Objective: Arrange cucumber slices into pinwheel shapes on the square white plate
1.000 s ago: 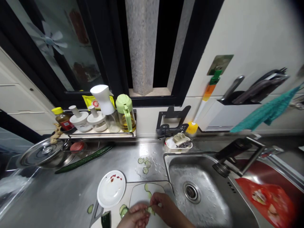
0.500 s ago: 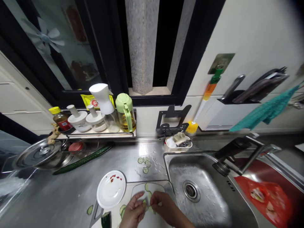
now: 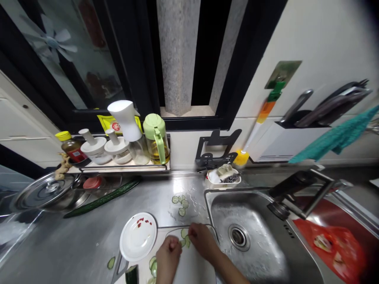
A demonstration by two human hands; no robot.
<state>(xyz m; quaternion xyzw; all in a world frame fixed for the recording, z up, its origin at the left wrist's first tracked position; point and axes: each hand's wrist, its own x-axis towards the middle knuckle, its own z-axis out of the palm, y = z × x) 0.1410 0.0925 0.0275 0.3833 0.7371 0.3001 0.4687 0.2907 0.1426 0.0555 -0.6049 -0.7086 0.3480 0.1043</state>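
Observation:
Both my hands are over a white cutting board (image 3: 194, 272) at the counter's front. My left hand (image 3: 169, 254) is curled, its fingertips close to several thin cucumber slices (image 3: 187, 241) lying in an overlapping row. On the other side of that row, my right hand (image 3: 204, 241) has its fingers pressed together at the slices' edge. Whatever is between the fingers of either hand is hidden. More cucumber slices (image 3: 153, 266) lie left of my left hand, beside a cut cucumber piece (image 3: 132, 275).
A white plate (image 3: 138, 240) with small red pieces stands left of the board's top. Behind are loose cucumber slices (image 3: 181, 211) and a whole cucumber (image 3: 102, 200). The sink (image 3: 251, 221) with its faucet (image 3: 296, 193) is at the right; a condiment shelf (image 3: 124, 168) stands behind.
My hands have moved apart and slightly up the board, away from the slice between their fingers. The cucumber slices between them show more clearly. The view has shifted a little.

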